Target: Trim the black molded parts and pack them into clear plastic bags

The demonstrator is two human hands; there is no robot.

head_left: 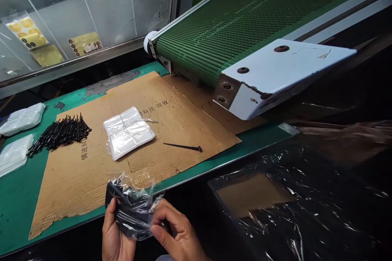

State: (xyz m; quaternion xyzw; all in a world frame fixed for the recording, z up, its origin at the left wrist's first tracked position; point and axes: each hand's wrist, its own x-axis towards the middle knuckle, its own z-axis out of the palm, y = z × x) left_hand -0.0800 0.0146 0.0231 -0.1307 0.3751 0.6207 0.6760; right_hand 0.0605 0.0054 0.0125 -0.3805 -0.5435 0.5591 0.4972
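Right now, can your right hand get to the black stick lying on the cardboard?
Probably yes, but not straight away: the right hand is pinching the clear plastic bag and would have to let go first. After that the way looks free, because nothing stands between it and the black stick on the cardboard sheet.

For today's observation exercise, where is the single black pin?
In the head view, the black pin lies on the cardboard, right of the white pack.
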